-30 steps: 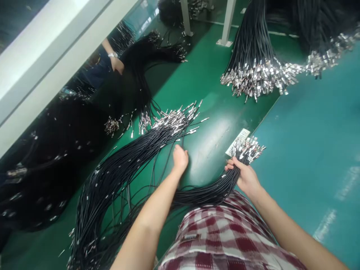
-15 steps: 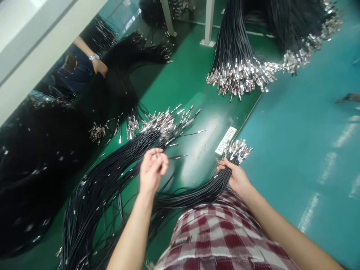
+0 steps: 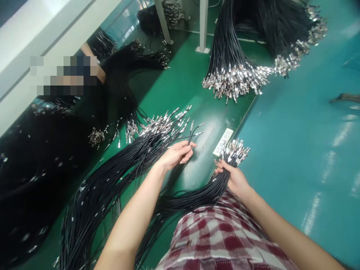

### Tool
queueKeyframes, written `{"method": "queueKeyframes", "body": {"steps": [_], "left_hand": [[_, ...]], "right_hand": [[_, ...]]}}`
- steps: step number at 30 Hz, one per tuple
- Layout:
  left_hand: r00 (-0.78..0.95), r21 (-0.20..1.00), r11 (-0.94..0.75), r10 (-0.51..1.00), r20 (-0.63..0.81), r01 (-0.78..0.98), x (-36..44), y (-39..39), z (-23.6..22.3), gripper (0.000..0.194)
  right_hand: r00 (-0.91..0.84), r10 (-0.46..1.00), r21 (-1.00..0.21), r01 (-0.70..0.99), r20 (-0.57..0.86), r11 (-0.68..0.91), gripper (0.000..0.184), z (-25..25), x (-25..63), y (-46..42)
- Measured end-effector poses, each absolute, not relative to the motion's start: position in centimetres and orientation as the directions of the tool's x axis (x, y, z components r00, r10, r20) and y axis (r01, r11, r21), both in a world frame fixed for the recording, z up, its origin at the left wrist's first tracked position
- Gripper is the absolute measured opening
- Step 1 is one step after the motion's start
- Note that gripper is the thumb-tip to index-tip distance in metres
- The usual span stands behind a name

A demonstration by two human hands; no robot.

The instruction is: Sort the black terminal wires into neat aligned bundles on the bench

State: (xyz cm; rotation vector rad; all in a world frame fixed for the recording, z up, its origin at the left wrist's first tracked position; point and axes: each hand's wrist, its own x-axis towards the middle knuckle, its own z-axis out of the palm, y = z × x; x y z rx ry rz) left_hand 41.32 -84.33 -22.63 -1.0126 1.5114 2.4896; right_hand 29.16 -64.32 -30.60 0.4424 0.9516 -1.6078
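My right hand [image 3: 234, 176] is closed round a bundle of black cables [image 3: 208, 193], just below their silvery metal terminals [image 3: 235, 152]. The bundle droops leftward past my checked clothing. My left hand [image 3: 180, 153] pinches a few loose black cables [image 3: 191, 135] whose metal tips stick up past the fingers. Left of that hand lies a large heap of black cables [image 3: 104, 187] across the green surface, its terminals [image 3: 161, 125] fanned out toward the back. The two hands are apart, the left one nearer the heap.
Another thick pile of black cables [image 3: 230, 48] hangs at the back right. A white label [image 3: 222, 141] is on the green surface [image 3: 174, 86] by its edge. A pale frame beam [image 3: 56, 41] crosses the upper left, with a co-worker's hand [image 3: 100, 74] on cables beyond it.
My left hand has moved right, from beside the heap toward the middle, and now has a few cables between its fingers. My right hand keeps its hold on the bundle.
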Motion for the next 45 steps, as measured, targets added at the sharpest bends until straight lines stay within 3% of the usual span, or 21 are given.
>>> {"method": "queueKeyframes", "body": {"steps": [7,12,18,23,29,32,35,37,41,45], "left_hand": [[-0.786,0.626,-0.619,-0.023,-0.618,-0.475,41.0,-79.0,-24.9,0.039],[-0.724,0.574,-0.567,0.058,-0.687,-0.59,42.6,-76.5,-25.5,0.041],[-0.643,0.618,-0.437,-0.109,-0.758,-0.654,43.4,-74.2,-26.3,0.052],[-0.677,0.785,-0.366,-0.401,-0.618,-0.5,43.6,-73.3,-26.2,0.053],[-0.746,0.816,-0.048,-0.377,-0.549,-0.576,43.6,-73.1,-25.1,0.04],[-0.801,0.819,0.201,-0.426,-0.421,-0.537,44.4,-73.1,-24.3,0.036],[-0.78,0.837,0.341,-0.607,-0.151,-0.427,45.0,-73.3,-23.6,0.032],[-0.695,0.876,0.296,-0.717,-0.06,-0.381,44.3,-73.4,-23.3,0.031],[-0.631,0.935,0.092,-0.76,-0.156,-0.342,40.1,-72.4,-24.3,0.031],[-0.678,0.914,0.154,-0.718,-0.158,-0.376,37.1,-70.0,-26.4,0.039]], "right_hand": [[-0.35,-0.65,-0.403,0.912,-0.674,-0.074,0.036,-30.6,29.3,-63.9],[-0.378,-0.614,-0.387,0.913,-0.693,-0.125,0.039,-30.6,29.3,-63.9],[-0.337,-0.599,-0.349,0.932,-0.726,-0.101,0.038,-30.5,29.1,-64.0],[-0.307,-0.622,-0.311,0.944,-0.72,-0.106,0.036,-30.4,29.0,-64.0],[-0.263,-0.669,-0.237,0.963,-0.696,-0.131,0.025,-30.4,28.6,-63.8],[-0.254,-0.657,-0.217,0.966,-0.709,-0.14,0.023,-30.6,28.4,-63.6],[-0.253,-0.649,-0.225,0.966,-0.718,-0.128,0.022,-30.8,28.3,-63.5],[-0.254,-0.649,-0.244,0.964,-0.717,-0.108,0.022,-30.8,28.4,-63.5],[-0.3,-0.636,-0.315,0.945,-0.711,-0.094,0.024,-30.5,29.0,-63.8],[-0.414,-0.526,-0.401,0.904,-0.742,-0.147,0.034,-29.9,29.7,-63.9]]}}
